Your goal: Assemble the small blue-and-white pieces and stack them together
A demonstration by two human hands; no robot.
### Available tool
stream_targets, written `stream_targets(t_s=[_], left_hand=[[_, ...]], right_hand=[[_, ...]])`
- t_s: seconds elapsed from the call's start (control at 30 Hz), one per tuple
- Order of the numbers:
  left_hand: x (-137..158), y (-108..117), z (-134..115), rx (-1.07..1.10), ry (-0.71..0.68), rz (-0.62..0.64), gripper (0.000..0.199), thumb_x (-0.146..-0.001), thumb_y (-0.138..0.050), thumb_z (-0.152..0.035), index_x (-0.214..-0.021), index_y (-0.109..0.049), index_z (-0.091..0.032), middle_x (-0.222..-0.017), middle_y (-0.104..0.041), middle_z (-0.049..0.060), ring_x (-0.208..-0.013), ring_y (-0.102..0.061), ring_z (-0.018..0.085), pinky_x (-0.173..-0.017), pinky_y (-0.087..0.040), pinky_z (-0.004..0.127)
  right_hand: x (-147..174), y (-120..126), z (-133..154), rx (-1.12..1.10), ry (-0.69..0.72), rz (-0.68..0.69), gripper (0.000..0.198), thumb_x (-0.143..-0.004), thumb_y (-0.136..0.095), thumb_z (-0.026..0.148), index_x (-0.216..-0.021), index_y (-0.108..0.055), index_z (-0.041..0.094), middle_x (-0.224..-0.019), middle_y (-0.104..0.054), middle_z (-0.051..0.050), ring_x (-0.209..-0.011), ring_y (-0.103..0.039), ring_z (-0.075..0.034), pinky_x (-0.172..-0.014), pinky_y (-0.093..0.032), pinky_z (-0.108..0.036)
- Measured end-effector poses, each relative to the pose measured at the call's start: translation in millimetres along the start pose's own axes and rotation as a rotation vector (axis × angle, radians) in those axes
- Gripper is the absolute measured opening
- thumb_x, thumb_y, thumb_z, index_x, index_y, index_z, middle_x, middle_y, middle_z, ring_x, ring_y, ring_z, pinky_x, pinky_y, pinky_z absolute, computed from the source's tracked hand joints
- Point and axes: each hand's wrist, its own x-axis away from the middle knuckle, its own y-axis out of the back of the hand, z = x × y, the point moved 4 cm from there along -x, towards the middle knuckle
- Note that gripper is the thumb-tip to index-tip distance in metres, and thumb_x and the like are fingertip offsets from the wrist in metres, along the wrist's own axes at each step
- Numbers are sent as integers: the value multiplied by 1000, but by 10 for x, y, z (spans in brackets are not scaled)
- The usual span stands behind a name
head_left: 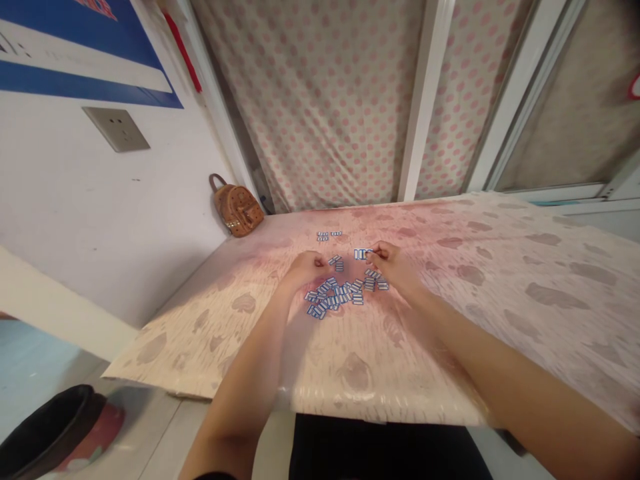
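Note:
On the table lies a loose pile of small white tiles with blue edges (340, 295), several of them overlapping. Just above its left side is my left hand (304, 268), its fingers curled together; whatever they hold, if anything, is hidden. A few loose tiles (339, 266) lie right beside those fingertips. My right hand (391, 261) pinches the right end of a short row of the same tiles (360, 254), its fingertips covering part of it. Farther back, a small neat group of tiles (323, 236) rests flat on the cloth.
A patterned cover (245, 347) spreads over the table. At its back left corner stands a small brown backpack (241, 208) against the wall. Behind hangs a dotted curtain (325, 100). A dark-lined bin (65, 427) sits on the floor at left.

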Motion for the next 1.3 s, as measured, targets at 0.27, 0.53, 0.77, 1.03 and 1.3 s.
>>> stream_targets(t_s=[0.27, 0.53, 0.77, 1.03, 1.3], left_hand=[[87, 147, 147, -250, 124, 259, 26, -49, -87, -32, -64, -71, -18, -58, -65, -2, -52, -54, 12, -46, -31, 21], [83, 53, 83, -106, 101, 275, 19, -55, -82, -28, -61, -68, -17, -56, -64, 0, -51, -56, 14, -48, -37, 22], [55, -75, -132, 74, -62, 183, 24, -67, -79, -35, -74, -72, -13, -68, -69, 3, -61, -61, 15, -59, -43, 24], [48, -208, -249, 251, -97, 164, 32, -68, -80, -42, -72, -68, -13, -69, -67, 3, -64, -60, 13, -64, -44, 24], [18, -241, -210, 412, -22, 66, 36, -67, -85, -41, -79, -68, -12, -72, -70, 5, -65, -63, 14, -66, -47, 25]], right_hand=[[-6, 33, 25, -2, -13, -38, 12, -76, -57, 32, -71, -54, 22, -65, -64, 0, -57, -57, -15, -58, -45, -27], [19, -4, 61, -17, 44, 32, 11, -78, -59, 32, -72, -57, 22, -65, -64, 1, -62, -60, -16, -61, -47, -27], [114, -193, 220, -62, 108, 338, 21, -74, -68, 41, -74, -64, 20, -74, -69, -1, -70, -62, -18, -67, -48, -29], [76, -184, 150, -53, 98, 279, 27, -74, -66, 46, -70, -57, 21, -68, -64, 0, -65, -56, -17, -63, -41, -28], [68, -123, 69, -7, 83, 164, 24, -77, -61, 43, -72, -57, 20, -64, -57, 3, -60, -50, -14, -58, -34, -26]])
